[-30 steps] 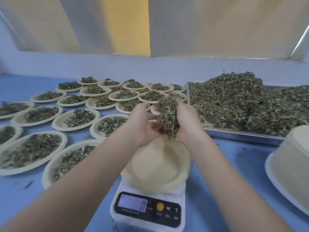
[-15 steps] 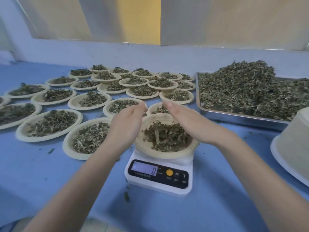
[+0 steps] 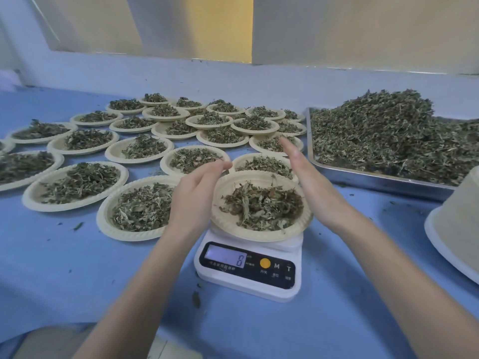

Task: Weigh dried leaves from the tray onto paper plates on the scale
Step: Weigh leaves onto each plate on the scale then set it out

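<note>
A white kitchen scale (image 3: 248,270) stands in front of me on the blue table, its display reading 0. On it rests a paper plate (image 3: 225,224) holding a loose heap of dried leaves (image 3: 261,206). My left hand (image 3: 197,195) hovers at the plate's left side with straight fingers, holding nothing. My right hand (image 3: 311,182) hovers at the plate's right side, fingers straight and pointing away, also holding nothing. A steel tray (image 3: 375,181) piled high with dried leaves (image 3: 388,136) sits at the right rear.
Several filled paper plates (image 3: 75,182) cover the table to the left and behind the scale. A stack of unused plates (image 3: 458,229) stands at the right edge. Leaf crumbs lie scattered on the blue surface. A pale wall ledge runs along the back.
A second ago both hands held a clump of leaves above the bare plate. The leaves now lie on the plate, and both hands have opened and spread to its sides.
</note>
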Demonstrator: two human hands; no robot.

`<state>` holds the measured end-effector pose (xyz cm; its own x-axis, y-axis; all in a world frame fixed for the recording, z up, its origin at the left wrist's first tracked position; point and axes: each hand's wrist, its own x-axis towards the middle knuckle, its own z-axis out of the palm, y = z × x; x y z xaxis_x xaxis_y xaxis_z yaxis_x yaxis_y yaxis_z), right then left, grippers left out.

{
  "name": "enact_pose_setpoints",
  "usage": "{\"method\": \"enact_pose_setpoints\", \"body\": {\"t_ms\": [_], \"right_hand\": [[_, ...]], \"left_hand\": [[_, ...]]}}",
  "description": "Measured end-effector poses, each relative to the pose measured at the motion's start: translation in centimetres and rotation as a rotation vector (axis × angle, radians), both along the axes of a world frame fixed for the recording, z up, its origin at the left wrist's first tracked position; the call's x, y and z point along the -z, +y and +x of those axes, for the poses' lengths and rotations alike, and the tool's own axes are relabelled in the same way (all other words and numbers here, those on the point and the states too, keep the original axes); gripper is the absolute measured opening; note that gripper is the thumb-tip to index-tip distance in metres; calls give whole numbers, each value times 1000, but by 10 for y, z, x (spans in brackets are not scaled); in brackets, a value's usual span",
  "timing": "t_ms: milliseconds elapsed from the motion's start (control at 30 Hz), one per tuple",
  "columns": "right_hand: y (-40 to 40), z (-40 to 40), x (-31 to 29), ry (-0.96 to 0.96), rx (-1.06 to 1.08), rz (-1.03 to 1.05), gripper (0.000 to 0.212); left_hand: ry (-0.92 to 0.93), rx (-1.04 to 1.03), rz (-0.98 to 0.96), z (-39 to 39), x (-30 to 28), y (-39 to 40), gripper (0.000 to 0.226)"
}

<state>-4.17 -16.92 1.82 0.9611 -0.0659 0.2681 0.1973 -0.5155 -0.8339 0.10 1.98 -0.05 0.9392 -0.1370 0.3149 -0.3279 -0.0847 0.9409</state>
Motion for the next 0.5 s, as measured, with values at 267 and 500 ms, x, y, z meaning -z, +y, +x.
{"method": "enact_pose_setpoints", "body": {"t_ms": [267, 500], "right_hand": [[-1, -1, 1, -16, 22, 19, 69], [-7, 2, 1, -18, 93, -13, 69]], "left_hand": [[-79, -89, -165, -4, 19, -3, 43], [-40, -59, -177, -1, 16, 3, 43]]}}
